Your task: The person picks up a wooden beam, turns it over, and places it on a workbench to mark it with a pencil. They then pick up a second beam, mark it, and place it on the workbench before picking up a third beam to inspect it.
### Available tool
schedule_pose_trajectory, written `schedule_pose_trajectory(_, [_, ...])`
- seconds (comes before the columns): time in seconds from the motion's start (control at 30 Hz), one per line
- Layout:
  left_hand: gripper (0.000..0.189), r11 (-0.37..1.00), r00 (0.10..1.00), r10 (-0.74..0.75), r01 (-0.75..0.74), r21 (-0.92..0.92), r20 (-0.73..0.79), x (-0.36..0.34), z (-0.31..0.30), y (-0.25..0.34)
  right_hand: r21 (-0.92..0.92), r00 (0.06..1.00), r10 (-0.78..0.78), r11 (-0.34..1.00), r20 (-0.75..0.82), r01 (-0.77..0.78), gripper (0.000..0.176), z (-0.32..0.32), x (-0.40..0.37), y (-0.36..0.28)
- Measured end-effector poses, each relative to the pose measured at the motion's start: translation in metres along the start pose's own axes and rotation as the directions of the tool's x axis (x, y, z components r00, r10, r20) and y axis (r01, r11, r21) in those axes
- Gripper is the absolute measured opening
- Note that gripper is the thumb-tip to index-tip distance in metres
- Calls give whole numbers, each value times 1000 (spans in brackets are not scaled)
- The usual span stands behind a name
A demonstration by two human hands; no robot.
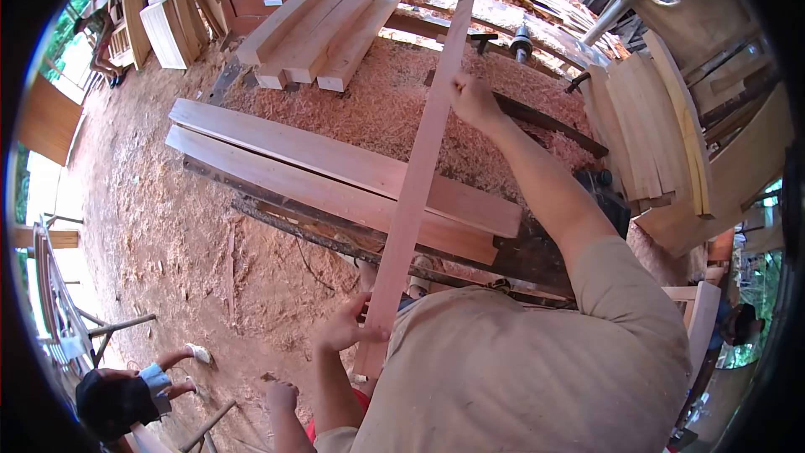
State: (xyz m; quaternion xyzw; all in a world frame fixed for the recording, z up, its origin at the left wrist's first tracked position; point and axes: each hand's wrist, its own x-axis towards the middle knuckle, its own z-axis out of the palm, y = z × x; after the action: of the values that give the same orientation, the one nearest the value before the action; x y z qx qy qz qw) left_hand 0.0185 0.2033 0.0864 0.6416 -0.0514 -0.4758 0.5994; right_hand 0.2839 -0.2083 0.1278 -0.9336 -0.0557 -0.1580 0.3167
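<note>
Head view, right hand [474, 101] closed around long wooden slat [419, 176] high up, left hand [344, 329] clasping its lower end, planks [319, 164] beneath on sawdust-strewn bench [377, 101].

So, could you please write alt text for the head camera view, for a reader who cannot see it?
A person holds a long narrow plank with both hands, the left hand near its lower end and the right hand higher up. Under it lie two wider boards and a heap of wood shavings.

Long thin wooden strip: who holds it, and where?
Both hands hold the long thin reddish wooden strip: left hand near its lower end, right hand on its upper part.
</note>
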Motion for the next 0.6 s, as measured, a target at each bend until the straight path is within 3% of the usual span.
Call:
schedule_pose_trajectory(0.07, [84,999,999,-26,27,21,-48,10,-3,7,-4,999,-33,999,-32,33,22,1,-14,-13])
schedule_pose_trajectory(0.13, [84,997,994,-58,62,36,-93,21,-3,25,32,997,39,999,67,-42,20,-7,-36,-33])
schedule_pose_trajectory(0.2, [69,989,967,-52,85,122,-250,35,-1,58,122,927,185,964,328,-235,23,-20,-60,-56])
schedule_pose_trajectory(0.27, [67,988,956,47,-2,155,-290,60,1,73,328,909,15,930,417,-166,23,-21,-94,-80])
schedule_pose_trajectory(0.3, [64,979,938,139,-81,188,-319,73,2,78,332,910,10,929,414,-161,23,-18,-107,-85])
schedule_pose_trajectory(0.33, [64,978,935,142,-83,190,-323,91,1,81,484,959,115,844,259,-232,22,-13,-119,-86])
schedule_pose_trajectory(0.37, [65,986,956,94,-52,156,-277,111,-1,83,632,963,243,730,117,-261,22,-8,-129,-85])
schedule_pose_trajectory(0.4, [66,992,972,47,-19,123,-230,124,-1,87,634,965,236,730,117,-256,22,-5,-138,-82])
schedule_pose_trajectory(0.47, [67,983,963,49,1,186,-266,136,9,101,840,814,580,448,-13,-305,24,0,-155,-73])
schedule_pose_trajectory(0.6, [67,969,954,36,39,243,-296,133,17,107,812,792,608,438,48,-385,26,-7,-192,-63])
